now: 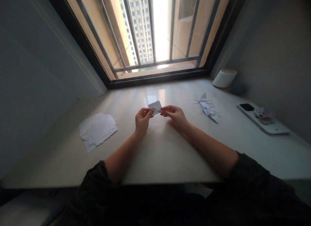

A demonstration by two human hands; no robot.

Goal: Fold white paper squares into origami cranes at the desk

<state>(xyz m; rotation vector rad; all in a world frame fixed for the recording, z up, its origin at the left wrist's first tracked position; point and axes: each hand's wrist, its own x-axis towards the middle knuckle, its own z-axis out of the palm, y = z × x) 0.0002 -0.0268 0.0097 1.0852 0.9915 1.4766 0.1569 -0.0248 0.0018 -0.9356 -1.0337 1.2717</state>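
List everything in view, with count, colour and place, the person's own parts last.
Glossy flat tabletop: one, off-white, centre
Small folded paper square: one, pale grey, centre, held
Piled flat paper sheets: exact count unclear, white, left
Folded paper cranes: about three, white, right
Flat phone-like slab: one, white, far right
Small round object: one, colour unclear, on the slab
Cup-like object: one, white, back right
Low rounded object: one, dark blue, beside it
Barred window: one, dark-framed, back
Smooth walls: two, grey, left and right
Left hand: one, bare, gripping square
Right hand: one, bare, gripping square
Rolled sleeves: two, dark, bottom
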